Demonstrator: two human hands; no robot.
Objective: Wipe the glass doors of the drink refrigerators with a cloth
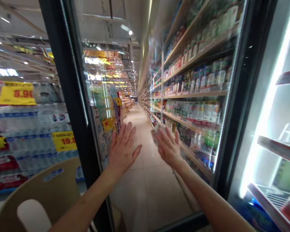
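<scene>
Above the chair (38,193), my left hand (122,149) lies open, flat on the glass door (135,199). My right hand (168,146) grips a cloth (157,130) against it. Wiping, I judge; next calls for steady strokes.

Bright, even supermarket light from ceiling lamps (130,32), white LED strip (268,106) blown out along the cooler frame, pale reflections hazing the glass door (183,80), right hand (168,146) motion-blurred, wide-angle bending at the edges, far aisle soft.
</scene>
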